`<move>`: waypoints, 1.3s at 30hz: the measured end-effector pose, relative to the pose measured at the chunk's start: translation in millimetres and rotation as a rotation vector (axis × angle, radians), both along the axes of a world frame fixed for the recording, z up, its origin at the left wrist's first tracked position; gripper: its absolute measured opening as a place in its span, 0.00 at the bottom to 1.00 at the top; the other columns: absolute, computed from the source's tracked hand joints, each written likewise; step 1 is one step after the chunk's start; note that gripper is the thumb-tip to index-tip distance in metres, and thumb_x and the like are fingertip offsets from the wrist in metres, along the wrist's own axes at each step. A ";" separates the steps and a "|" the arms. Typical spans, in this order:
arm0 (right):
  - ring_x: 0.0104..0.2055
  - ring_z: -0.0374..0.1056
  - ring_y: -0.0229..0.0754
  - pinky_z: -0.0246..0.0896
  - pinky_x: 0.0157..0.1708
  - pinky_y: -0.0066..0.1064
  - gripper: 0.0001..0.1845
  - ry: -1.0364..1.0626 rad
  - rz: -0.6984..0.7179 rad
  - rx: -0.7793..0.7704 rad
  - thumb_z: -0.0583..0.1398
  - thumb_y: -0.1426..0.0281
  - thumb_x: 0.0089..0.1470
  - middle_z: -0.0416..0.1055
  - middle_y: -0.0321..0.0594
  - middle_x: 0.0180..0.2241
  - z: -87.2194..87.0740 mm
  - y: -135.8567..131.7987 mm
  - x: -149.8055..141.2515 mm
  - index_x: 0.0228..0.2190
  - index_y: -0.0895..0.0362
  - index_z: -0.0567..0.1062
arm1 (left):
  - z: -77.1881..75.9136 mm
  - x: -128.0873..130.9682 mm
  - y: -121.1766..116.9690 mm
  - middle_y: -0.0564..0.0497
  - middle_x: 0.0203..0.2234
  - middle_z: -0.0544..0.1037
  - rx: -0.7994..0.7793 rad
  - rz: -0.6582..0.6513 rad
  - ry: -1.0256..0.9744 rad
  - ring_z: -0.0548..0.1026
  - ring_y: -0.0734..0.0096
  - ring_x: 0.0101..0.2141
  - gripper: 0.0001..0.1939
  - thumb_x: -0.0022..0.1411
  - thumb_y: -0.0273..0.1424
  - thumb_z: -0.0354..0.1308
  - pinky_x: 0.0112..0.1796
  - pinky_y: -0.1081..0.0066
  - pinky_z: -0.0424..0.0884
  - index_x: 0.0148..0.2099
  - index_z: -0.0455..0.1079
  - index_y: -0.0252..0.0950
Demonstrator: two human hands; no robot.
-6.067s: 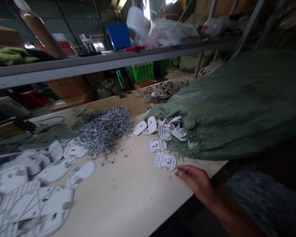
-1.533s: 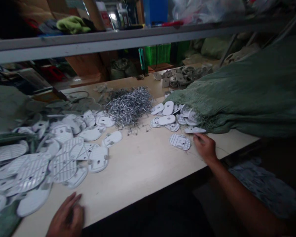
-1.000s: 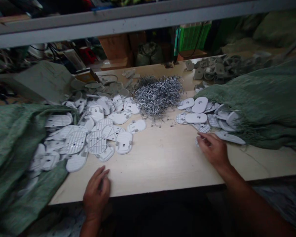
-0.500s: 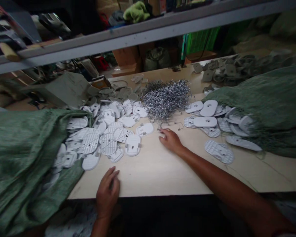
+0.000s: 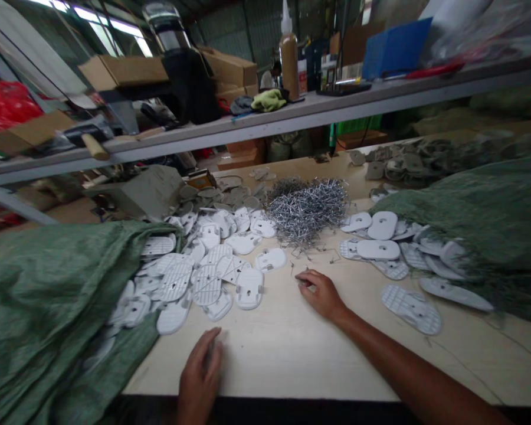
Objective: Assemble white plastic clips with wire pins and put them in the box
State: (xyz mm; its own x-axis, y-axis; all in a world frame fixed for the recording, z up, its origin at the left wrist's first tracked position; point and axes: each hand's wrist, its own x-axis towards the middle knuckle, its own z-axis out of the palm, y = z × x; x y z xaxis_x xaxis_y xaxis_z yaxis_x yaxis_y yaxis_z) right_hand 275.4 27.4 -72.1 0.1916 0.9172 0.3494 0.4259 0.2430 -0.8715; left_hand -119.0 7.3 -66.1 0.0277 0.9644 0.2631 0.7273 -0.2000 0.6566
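Note:
My right hand [image 5: 321, 292] rests on the pale table [image 5: 292, 348] just in front of a heap of metal wire clips [image 5: 307, 209], its fingertips pinched on the tabletop near a few loose clips; what they hold is too small to make out. At the table's near edge lies my left hand [image 5: 201, 375], fingers flat and together, empty. White oval plastic plates [image 5: 203, 271] spill from a green sack [image 5: 48, 301] on the left. More white plates [image 5: 380, 242] spill from a second green sack [image 5: 482, 218] on the right, with one plate [image 5: 410, 308] lying apart.
A grey shelf rail [image 5: 265, 127] crosses above the table, carrying cardboard boxes, a brown bottle [image 5: 289, 56], a green cloth and a blue box. Greyer plates [image 5: 402, 162] are piled at the far right of the table. A grey block [image 5: 146, 192] sits at the far left.
My right hand left the lone plate by the right sack and reached left to the loose clips in front of the wire heap. The view tilted up. My left hand stayed at the near edge.

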 end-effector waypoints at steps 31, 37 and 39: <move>0.48 0.75 0.51 0.70 0.54 0.45 0.16 -0.241 0.015 -0.042 0.61 0.66 0.61 0.81 0.46 0.45 3.6 -14.1 -5.6 0.47 0.57 0.84 | 50.8 70.5 75.3 0.49 0.29 0.81 -0.244 -0.026 0.178 0.75 0.64 0.30 0.08 0.63 0.35 0.65 0.34 0.68 0.62 0.41 0.82 0.37; 0.36 0.73 0.40 0.74 0.50 0.40 0.37 -0.169 0.177 -0.158 0.62 0.69 0.59 0.67 0.54 0.67 36.4 7.9 -46.2 0.69 0.59 0.70 | 45.1 34.7 44.7 0.50 0.28 0.81 -0.243 -0.028 0.121 0.76 0.64 0.30 0.15 0.63 0.41 0.63 0.34 0.68 0.65 0.44 0.83 0.37; 0.38 0.75 0.42 0.73 0.54 0.41 0.43 -0.117 0.166 -0.253 0.64 0.71 0.57 0.62 0.57 0.71 45.4 24.4 -57.4 0.72 0.60 0.65 | 45.1 27.9 36.9 0.49 0.29 0.82 -0.244 -0.032 0.091 0.76 0.64 0.30 0.18 0.63 0.43 0.63 0.34 0.67 0.67 0.45 0.84 0.36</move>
